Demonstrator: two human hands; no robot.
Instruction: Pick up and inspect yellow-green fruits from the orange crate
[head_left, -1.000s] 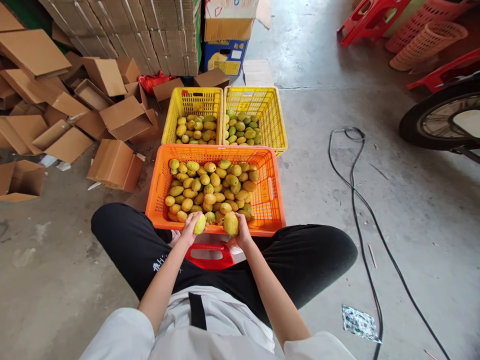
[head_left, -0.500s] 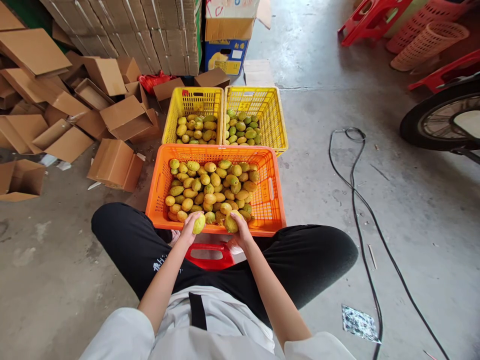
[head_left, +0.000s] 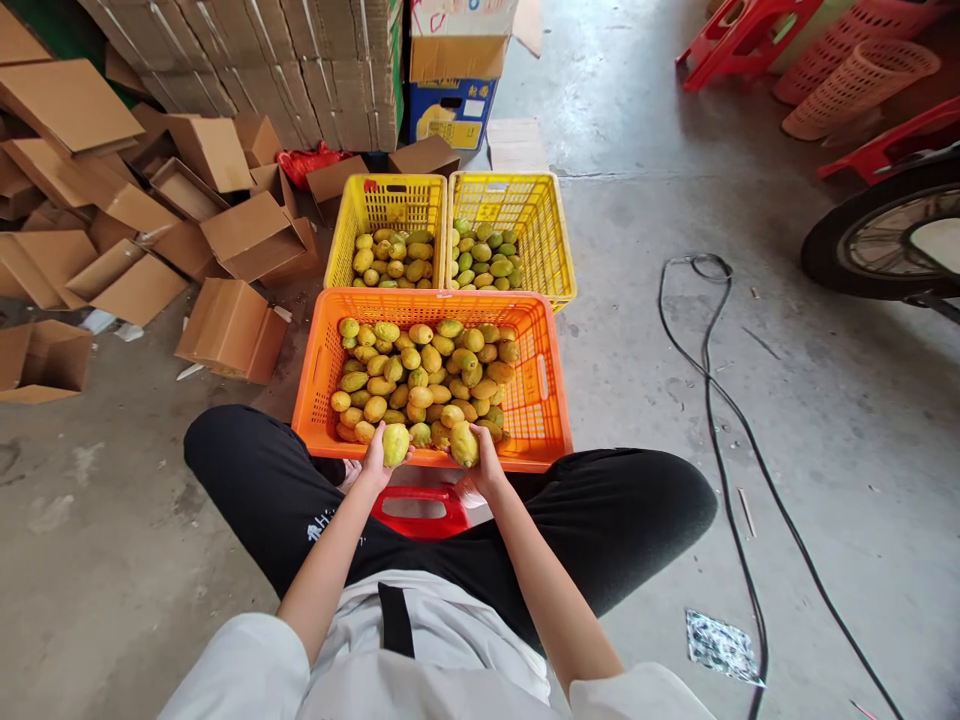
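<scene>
My left hand (head_left: 377, 458) is closed around a yellow-green lemon (head_left: 396, 445). A second lemon (head_left: 464, 445), also yellow-green with darker patches, is gripped in my right hand (head_left: 486, 460). Both hands are above the near rim of an orange plastic crate (head_left: 551, 425), a short gap apart, with the fruit facing up. Many loose lemons (head_left: 418, 377) in yellow, green and orange-brown tones are heaped inside this crate. The undersides of the held lemons and some of my fingers are hidden.
Two yellow crates (head_left: 536, 215) with more fruit stand against the far side. A red stool (head_left: 424, 525) shows between my legs. Cardboard boxes (head_left: 225, 325) lie scattered at left. At right are a looped black cable (head_left: 709, 400) and a wheel (head_left: 855, 235).
Both held lemons have been turned in my hands, showing more of their surfaces. My fingers have shifted beneath and beside them. The crates and heaped fruit look the same.
</scene>
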